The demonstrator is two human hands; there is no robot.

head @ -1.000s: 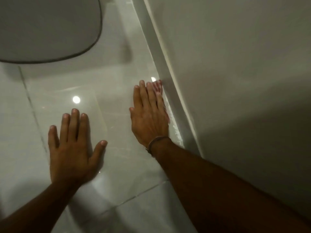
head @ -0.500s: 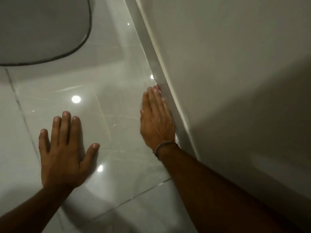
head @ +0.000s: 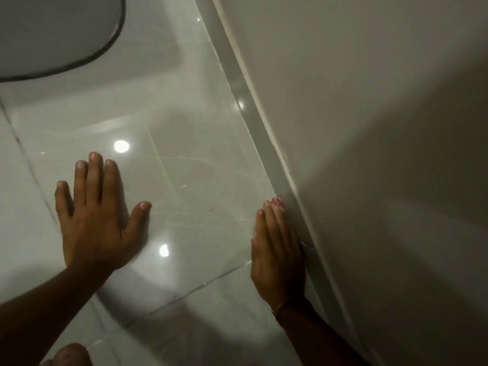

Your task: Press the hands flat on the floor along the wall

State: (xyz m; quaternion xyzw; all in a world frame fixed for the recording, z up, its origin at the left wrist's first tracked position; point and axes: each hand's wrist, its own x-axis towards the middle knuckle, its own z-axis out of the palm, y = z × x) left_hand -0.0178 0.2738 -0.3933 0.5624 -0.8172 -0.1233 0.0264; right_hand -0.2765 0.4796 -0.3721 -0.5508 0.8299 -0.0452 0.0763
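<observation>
My left hand (head: pixel 97 215) lies flat on the glossy pale floor tile (head: pixel 190 180), fingers straight and slightly spread. My right hand (head: pixel 277 254) presses flat with straight fingers where the floor meets the grey skirting strip (head: pixel 253 114). A bit of pink cloth (head: pixel 277 201) shows under its fingertips; the rest of the cloth is hidden beneath the hand. A thin band circles the right wrist.
A plain pale wall (head: pixel 369 128) rises on the right above the skirting. A grey rounded object with a dark rim (head: pixel 52 30) fills the top left corner. Dark grout lines cross the tiles. My knee (head: pixel 68 355) shows at the bottom left.
My right hand has slid back toward me along the skirting, turning more onto its edge against it. My left hand stays flat on the tile.
</observation>
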